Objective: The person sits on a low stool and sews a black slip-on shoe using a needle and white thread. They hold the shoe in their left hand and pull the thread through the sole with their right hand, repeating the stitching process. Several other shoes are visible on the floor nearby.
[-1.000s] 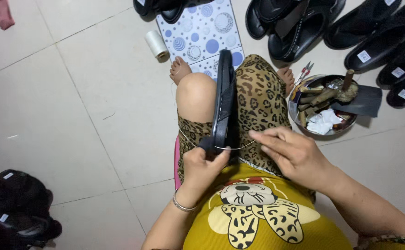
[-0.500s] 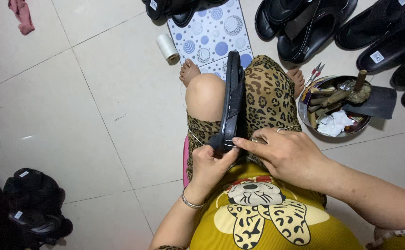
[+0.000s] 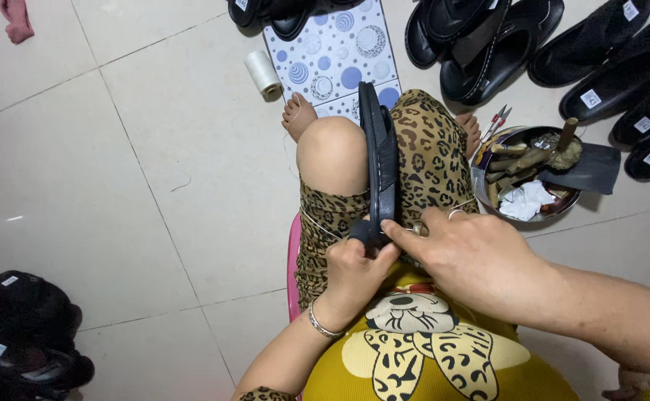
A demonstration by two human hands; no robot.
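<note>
A black sandal [image 3: 379,160] stands on its edge between my knees, its toe pointing away from me. My left hand [image 3: 355,271] grips the sandal's near end from below. My right hand [image 3: 473,256] rests against the same end from the right, its fingertips pinched at the sole, with a ring on one finger. A thin pale thread [image 3: 317,223] runs from the near end of the sandal across my left thigh. What the right fingertips pinch is too small to tell.
A metal bowl [image 3: 488,194] with tools and white cloth sits at my right. Several black sandals [image 3: 488,44] lie along the far edge, beside a dotted tile [image 3: 340,52] and a white thread spool [image 3: 263,73]. More black sandals [image 3: 24,334] are piled at the near left.
My right hand has slid left onto the sandal's near end and closed in on it. The left hand keeps its grip on the sandal.
</note>
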